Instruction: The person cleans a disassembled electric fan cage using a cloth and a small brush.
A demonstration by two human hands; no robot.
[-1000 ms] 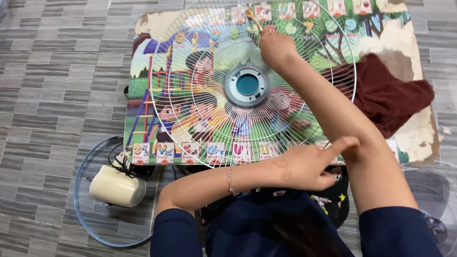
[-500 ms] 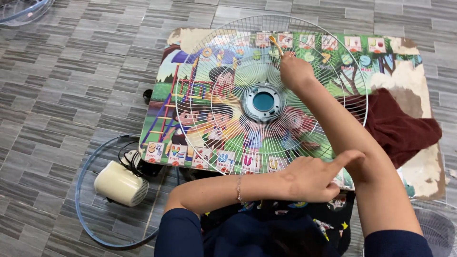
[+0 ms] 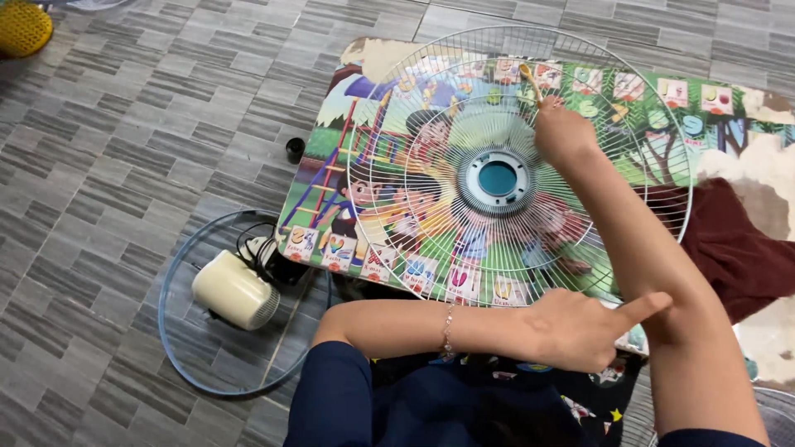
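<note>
Grey floor tiles (image 3: pixel 124 149) surround a low colourful counter (image 3: pixel 331 157). On it lies a round white fan grille (image 3: pixel 464 108). The right hand (image 3: pixel 565 132) is closed around a thin brush (image 3: pixel 530 83) near the grille's far rim. The left hand (image 3: pixel 584 327), forefinger stretched out, presses the near rim. Left of the counter, on open floor, sits a cream motor (image 3: pixel 236 290) inside a blue ring (image 3: pixel 178 364).

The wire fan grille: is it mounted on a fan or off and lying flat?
Off and lying flat. The wire fan grille lies alone on the colourful picture mat; the cream fan motor lies apart on the floor.
</note>
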